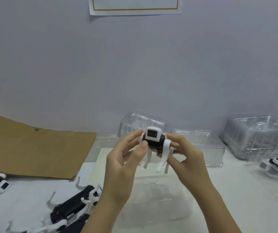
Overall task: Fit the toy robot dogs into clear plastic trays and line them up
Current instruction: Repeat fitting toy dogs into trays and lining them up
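Toy robot dog (153,140) held mid-air, centre, above clear tray (158,197). Left hand (123,163) fingertips pinch dog's left side; right hand (185,157) fingers curled, gripping right side. Loose dogs (74,206) lie near left.

At least five toy robot dogs (152,134) show: one held mid-frame, one at the right edge, the rest lower left. Clear trays (198,145) occupy five spots, some stacked. There is one cardboard sheet (34,148) and one paper (134,4).

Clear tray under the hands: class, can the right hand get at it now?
Probably not yet: right hand and left hand grip a toy dog above the clear tray; nothing else blocks it.
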{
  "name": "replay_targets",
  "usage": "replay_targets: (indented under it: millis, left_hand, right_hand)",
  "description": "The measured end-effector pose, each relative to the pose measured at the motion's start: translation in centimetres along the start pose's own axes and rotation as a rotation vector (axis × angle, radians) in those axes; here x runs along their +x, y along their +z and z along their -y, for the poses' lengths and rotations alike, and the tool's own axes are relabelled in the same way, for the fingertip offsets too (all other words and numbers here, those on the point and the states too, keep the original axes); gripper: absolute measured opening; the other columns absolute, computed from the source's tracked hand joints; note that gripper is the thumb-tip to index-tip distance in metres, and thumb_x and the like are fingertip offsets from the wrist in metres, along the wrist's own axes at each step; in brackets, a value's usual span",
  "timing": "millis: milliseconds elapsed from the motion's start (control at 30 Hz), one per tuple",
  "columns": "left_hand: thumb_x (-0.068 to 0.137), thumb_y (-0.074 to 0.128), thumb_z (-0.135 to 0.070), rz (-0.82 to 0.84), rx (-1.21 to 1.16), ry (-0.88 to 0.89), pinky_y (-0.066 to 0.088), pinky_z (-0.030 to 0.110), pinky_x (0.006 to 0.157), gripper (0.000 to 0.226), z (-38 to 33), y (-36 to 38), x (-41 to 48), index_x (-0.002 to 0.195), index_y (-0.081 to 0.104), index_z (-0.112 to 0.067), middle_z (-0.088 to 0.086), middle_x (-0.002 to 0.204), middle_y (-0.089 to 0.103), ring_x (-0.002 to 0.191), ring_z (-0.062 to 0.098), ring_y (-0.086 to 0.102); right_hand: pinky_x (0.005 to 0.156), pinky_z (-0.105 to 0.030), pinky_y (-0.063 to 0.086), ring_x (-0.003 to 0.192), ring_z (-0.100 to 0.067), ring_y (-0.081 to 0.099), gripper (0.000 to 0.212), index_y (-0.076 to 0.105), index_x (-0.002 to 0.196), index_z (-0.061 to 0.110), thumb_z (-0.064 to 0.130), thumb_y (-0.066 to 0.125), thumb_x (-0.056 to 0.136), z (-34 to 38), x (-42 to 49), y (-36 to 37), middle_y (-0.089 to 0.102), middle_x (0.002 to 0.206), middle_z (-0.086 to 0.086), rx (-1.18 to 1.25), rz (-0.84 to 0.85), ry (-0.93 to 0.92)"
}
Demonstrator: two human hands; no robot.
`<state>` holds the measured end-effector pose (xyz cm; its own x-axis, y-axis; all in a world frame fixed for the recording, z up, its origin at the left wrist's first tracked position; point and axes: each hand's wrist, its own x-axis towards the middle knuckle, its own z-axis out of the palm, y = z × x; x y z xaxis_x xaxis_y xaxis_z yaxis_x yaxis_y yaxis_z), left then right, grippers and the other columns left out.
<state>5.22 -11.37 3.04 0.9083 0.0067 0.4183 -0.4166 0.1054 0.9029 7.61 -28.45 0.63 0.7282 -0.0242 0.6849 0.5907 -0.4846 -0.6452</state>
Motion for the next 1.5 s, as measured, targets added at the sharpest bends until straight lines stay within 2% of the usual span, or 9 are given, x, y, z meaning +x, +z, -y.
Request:
replay_targets:
  millis: [233, 367, 500, 700, 1000, 1133, 1267, 1367, 1500]
  left_hand:
    - [0.085, 0.067, -0.045, -0.038, 0.130, -0.217, 0.032, 0.009, 0.095, 0.037, 3.3, -1.4, -1.2, 0.121, 0.057, -0.045, -0.032, 0.125, 0.056, 0.125, -0.012, 0.044]
    - [0.074, 0.069, -0.051, -0.062, 0.286, -0.315, 0.017, 0.021, 0.109, 0.079, 6.9, -1.7, -4.4, 0.139, 0.026, -0.051, -0.021, 0.158, 0.016, 0.142, -0.003, 0.016]
    - [0.075, 0.079, -0.036, 0.027, 0.266, -0.321, 0.013, 0.017, 0.111, 0.094, 8.9, -1.9, -4.8, 0.142, 0.014, -0.046, -0.020, 0.159, 0.011, 0.141, -0.009, 0.008]
    - [0.061, 0.080, -0.064, 0.044, 0.232, -0.340, 0.014, 0.017, 0.109, 0.110, 9.7, -2.3, -4.6, 0.147, 0.014, -0.044, -0.023, 0.158, 0.012, 0.141, -0.010, 0.010]
    - [0.065, 0.074, -0.053, 0.035, 0.217, -0.356, 0.014, 0.020, 0.113, 0.095, 10.1, -2.1, -4.7, 0.140, 0.015, -0.051, -0.025, 0.156, 0.013, 0.140, -0.012, 0.010]
    - [0.066, 0.074, -0.048, 0.071, 0.189, -0.334, 0.014, 0.016, 0.108, 0.093, 10.2, -2.1, -4.8, 0.137, 0.014, -0.050, -0.030, 0.151, 0.013, 0.122, -0.035, 0.010]
    - [0.066, 0.077, -0.042, 0.070, 0.126, -0.340, 0.015, 0.019, 0.109, 0.092, 10.1, -2.0, -4.8, 0.134, 0.016, -0.054, -0.029, 0.149, 0.015, 0.119, -0.037, 0.011]
    - [0.055, 0.081, -0.043, 0.017, -0.002, -0.387, 0.016, 0.028, 0.113, 0.115, 9.6, -2.3, -4.3, 0.143, 0.008, -0.052, -0.018, 0.154, 0.013, 0.142, -0.008, 0.011]
    - [0.077, 0.071, -0.048, -0.069, -0.133, -0.534, 0.024, 0.034, 0.104, 0.101, 9.4, -3.3, -2.4, 0.156, 0.010, -0.029, -0.004, 0.160, 0.020, 0.144, 0.017, 0.024]
  right_hand:
    - [0.085, -0.015, 0.045, 0.096, -0.003, 0.060, 0.064, 0.049, 0.134, 0.040, 0.013, 0.076, 0.082, -1.6, -0.1, -2.2, 0.068, 0.106, 0.016, -0.167, 0.061, -0.039]
    - [0.088, -0.023, 0.046, 0.100, -0.010, 0.059, 0.049, 0.060, 0.126, 0.042, 0.014, 0.072, 0.087, -2.6, -0.5, -1.5, 0.064, 0.110, 0.023, -0.285, 0.286, -0.047]
    - [0.087, -0.014, 0.040, 0.103, -0.008, 0.056, 0.035, 0.068, 0.120, 0.031, 0.013, 0.069, 0.089, -3.6, -0.4, -0.9, 0.066, 0.112, 0.016, -0.357, 0.532, -0.002]
    - [0.080, -0.022, 0.043, 0.093, -0.005, 0.053, 0.030, 0.066, 0.120, 0.034, 0.022, 0.065, 0.092, -3.8, 0.9, -0.5, 0.055, 0.100, 0.025, -0.486, 0.735, -0.006]
    - [0.077, -0.028, 0.046, 0.092, -0.012, 0.054, 0.031, 0.063, 0.118, 0.039, 0.025, 0.065, 0.091, -3.1, 1.4, 0.0, 0.063, 0.111, 0.010, -0.594, 0.831, 0.100]
    - [0.089, -0.031, 0.045, 0.109, -0.017, 0.055, 0.036, 0.062, 0.124, 0.037, 0.021, 0.063, 0.092, -3.8, -0.1, 0.7, 0.063, 0.118, 0.009, -0.634, 0.904, 0.086]
    - [0.109, -0.027, 0.030, 0.135, -0.014, 0.033, 0.030, 0.070, 0.114, 0.031, 0.026, 0.075, 0.084, -4.1, -1.2, 0.0, 0.043, 0.145, 0.010, -0.456, 0.599, -0.080]
    - [0.104, -0.014, 0.025, 0.133, -0.005, 0.032, 0.045, 0.058, 0.126, 0.037, 0.049, 0.068, 0.083, -3.4, -1.3, -1.5, 0.044, 0.142, 0.012, -0.234, 0.125, 0.263]
    - [0.112, -0.041, 0.030, 0.137, -0.020, 0.040, 0.090, 0.043, 0.145, 0.029, 0.085, 0.030, 0.076, -3.6, -3.0, -2.2, 0.044, 0.149, 0.004, -0.370, 0.508, 0.875]
